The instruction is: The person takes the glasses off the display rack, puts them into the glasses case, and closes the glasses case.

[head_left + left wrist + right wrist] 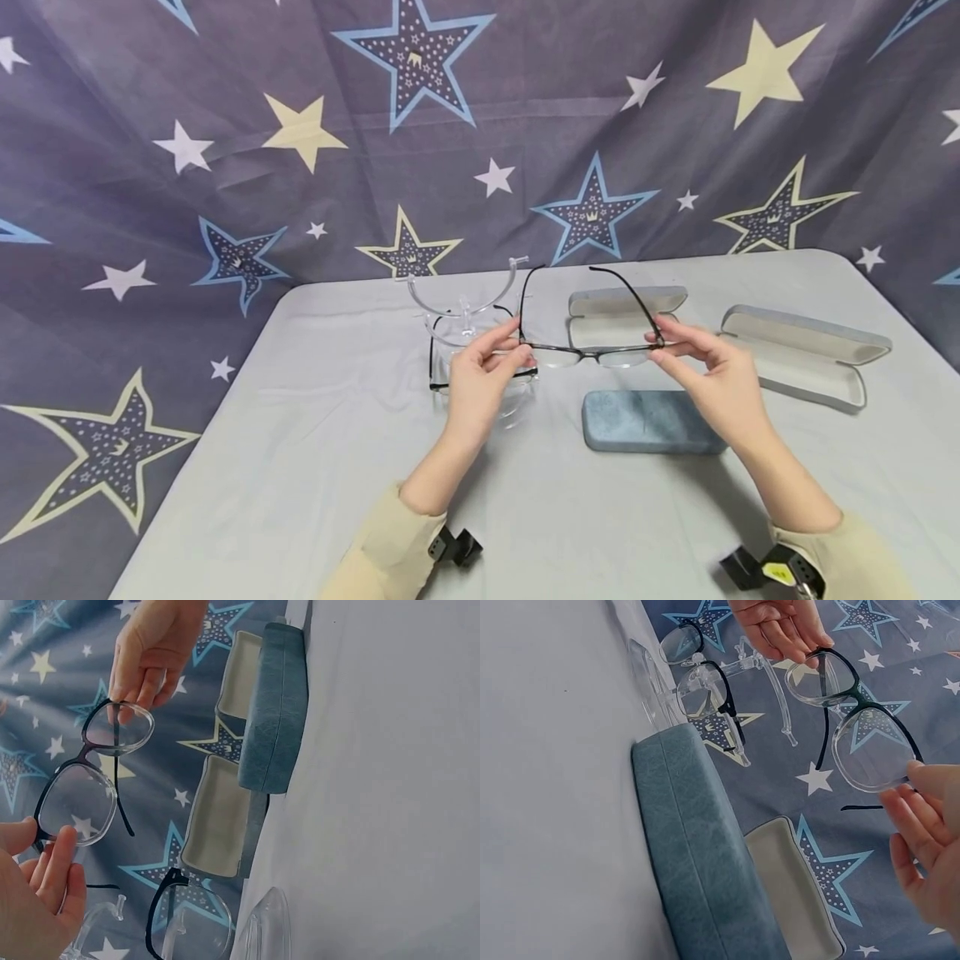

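Observation:
A pair of black half-rim eyeglasses (588, 354) is held up above the table by both hands, temples unfolded and pointing away. My left hand (483, 375) pinches the frame's left corner between thumb and fingers. At the opposite corner, my right hand (716, 379) pinches the hinge area the same way. Behind my left hand stands a clear plastic display stand (465, 312). A second pair of dark-framed eyeglasses (154, 919) rests on that stand, partly hidden by my left hand in the head view. Below the held eyeglasses lies a closed blue-grey glasses case (645, 422).
Two open grey glasses cases with pale linings lie farther back, one behind the held eyeglasses (626, 300) and one at the right (810, 354). A white cloth covers the table (300, 467). A star-patterned curtain (247, 75) hangs along the table's back edge.

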Available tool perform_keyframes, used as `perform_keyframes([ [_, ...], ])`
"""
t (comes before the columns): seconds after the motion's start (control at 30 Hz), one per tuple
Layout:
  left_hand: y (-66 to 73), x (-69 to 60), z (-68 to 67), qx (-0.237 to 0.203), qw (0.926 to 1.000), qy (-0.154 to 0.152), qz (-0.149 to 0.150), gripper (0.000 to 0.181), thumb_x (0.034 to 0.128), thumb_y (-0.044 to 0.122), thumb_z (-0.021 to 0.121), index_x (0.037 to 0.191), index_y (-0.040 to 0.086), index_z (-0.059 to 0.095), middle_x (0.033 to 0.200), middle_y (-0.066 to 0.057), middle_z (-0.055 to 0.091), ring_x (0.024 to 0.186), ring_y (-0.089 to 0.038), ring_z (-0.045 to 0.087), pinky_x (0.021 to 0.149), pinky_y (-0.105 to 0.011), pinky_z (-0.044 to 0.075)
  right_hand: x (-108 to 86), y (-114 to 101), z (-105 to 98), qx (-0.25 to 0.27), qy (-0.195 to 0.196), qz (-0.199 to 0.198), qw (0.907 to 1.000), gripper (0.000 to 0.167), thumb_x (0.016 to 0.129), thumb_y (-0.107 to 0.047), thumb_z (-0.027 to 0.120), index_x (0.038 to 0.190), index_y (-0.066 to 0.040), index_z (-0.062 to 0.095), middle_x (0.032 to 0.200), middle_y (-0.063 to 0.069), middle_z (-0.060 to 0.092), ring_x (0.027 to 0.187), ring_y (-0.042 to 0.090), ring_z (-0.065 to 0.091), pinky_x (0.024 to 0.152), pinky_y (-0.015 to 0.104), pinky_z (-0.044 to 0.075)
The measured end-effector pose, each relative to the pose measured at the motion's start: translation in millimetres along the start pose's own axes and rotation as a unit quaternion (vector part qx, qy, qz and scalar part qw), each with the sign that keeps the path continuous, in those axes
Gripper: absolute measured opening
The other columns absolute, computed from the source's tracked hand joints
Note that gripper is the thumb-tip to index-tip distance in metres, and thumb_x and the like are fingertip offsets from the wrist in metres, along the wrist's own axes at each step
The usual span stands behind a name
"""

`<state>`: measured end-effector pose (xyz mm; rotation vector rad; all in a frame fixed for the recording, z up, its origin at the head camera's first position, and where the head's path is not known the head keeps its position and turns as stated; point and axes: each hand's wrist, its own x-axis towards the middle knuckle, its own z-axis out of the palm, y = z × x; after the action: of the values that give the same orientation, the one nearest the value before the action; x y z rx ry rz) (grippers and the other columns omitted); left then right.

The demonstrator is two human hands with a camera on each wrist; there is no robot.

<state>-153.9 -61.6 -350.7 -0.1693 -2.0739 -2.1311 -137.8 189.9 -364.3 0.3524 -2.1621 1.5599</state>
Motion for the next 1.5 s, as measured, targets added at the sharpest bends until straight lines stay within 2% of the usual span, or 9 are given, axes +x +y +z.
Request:
perform_keyframes([
  [0.33, -1.7, -0.7, -2.6, -0.011, 0.9999, -0.004, 0.006, 0.036, 0.0792, 0.006, 0.068, 0.115, 0.007, 0.063, 0.093, -0.016, 0.068, 0.069, -0.013, 0.067, 0.078, -0.028, 0.053, 1.4, -0.4, 3.4, 0.009, -0.018, -0.033, 0.9992, 0.035, 0.078, 0.006, 0.065, 0.112, 0.002, 0.062, 0.092, -0.018, 0.067, 0.085, -0.001, 0.060, 0.091, 0.013, 0.037],
  [0.57, -2.6, -1.3, -1.8, -0.015, 0.9999, -0.005, 0.006, 0.035, 0.0791, 0.006, 0.068, 0.114, 0.008, 0.064, 0.092, -0.015, 0.068, 0.068, -0.011, 0.067, 0.077, -0.028, 0.053, -0.4, 0.3, 2.9, -0.008, -0.026, -0.032, 0.9991, 0.030, 0.079, 0.005, 0.064, 0.110, 0.000, 0.064, 0.093, -0.021, 0.064, 0.090, -0.002, 0.057, 0.093, 0.012, 0.034],
  [0.73, -2.7, -1.1, -2.2, -0.010, 0.9999, -0.004, 0.011, 0.036, 0.0791, 0.007, 0.069, 0.114, 0.010, 0.064, 0.091, -0.012, 0.066, 0.068, -0.010, 0.066, 0.076, -0.026, 0.053, -0.7, 0.0, 3.5, -0.032, -0.027, -0.036, 0.9985, 0.028, 0.080, 0.004, 0.064, 0.107, -0.002, 0.065, 0.090, -0.021, 0.062, 0.088, -0.002, 0.055, 0.090, 0.011, 0.034],
  [1.0, -3.8, -1.4, -1.6, -0.018, 0.9997, -0.008, 0.012, 0.035, 0.0791, 0.004, 0.068, 0.114, 0.006, 0.063, 0.089, -0.008, 0.063, 0.067, -0.008, 0.066, 0.076, -0.026, 0.053, -2.6, -0.3, 3.2, -0.041, -0.030, -0.030, 0.9982, 0.026, 0.080, 0.004, 0.064, 0.105, -0.003, 0.066, 0.087, -0.018, 0.060, 0.088, -0.003, 0.053, 0.088, 0.010, 0.033],
  [1.13, -5.6, -2.3, -1.0, -0.012, 0.9996, -0.013, 0.020, 0.031, 0.0798, 0.003, 0.067, 0.111, 0.003, 0.065, 0.090, -0.011, 0.062, 0.066, -0.006, 0.065, 0.076, -0.026, 0.053, -2.4, 0.1, 3.5, -0.044, -0.029, -0.029, 0.9982, 0.025, 0.080, 0.007, 0.063, 0.104, 0.000, 0.065, 0.086, -0.019, 0.059, 0.086, -0.003, 0.052, 0.087, 0.010, 0.033],
  [1.3, -7.5, -3.8, 0.0, 0.007, 0.9986, -0.036, 0.037, 0.025, 0.0822, 0.004, 0.064, 0.107, 0.002, 0.066, 0.095, -0.017, 0.060, 0.065, -0.005, 0.064, 0.076, -0.026, 0.053, -2.1, -0.5, 4.0, -0.046, -0.024, -0.031, 0.9982, 0.024, 0.079, 0.009, 0.061, 0.103, 0.005, 0.064, 0.083, -0.019, 0.058, 0.083, -0.005, 0.051, 0.085, 0.009, 0.032],
  [1.5, -7.8, -2.7, -0.8, 0.012, 0.9978, -0.048, 0.043, 0.022, 0.0829, 0.003, 0.063, 0.105, 0.001, 0.066, 0.098, -0.022, 0.060, 0.065, -0.005, 0.064, 0.075, -0.025, 0.053, -1.7, 0.0, 2.9, -0.041, -0.027, -0.028, 0.9984, 0.026, 0.080, 0.006, 0.063, 0.105, -0.001, 0.065, 0.088, -0.019, 0.060, 0.086, -0.003, 0.052, 0.087, 0.011, 0.033],
])
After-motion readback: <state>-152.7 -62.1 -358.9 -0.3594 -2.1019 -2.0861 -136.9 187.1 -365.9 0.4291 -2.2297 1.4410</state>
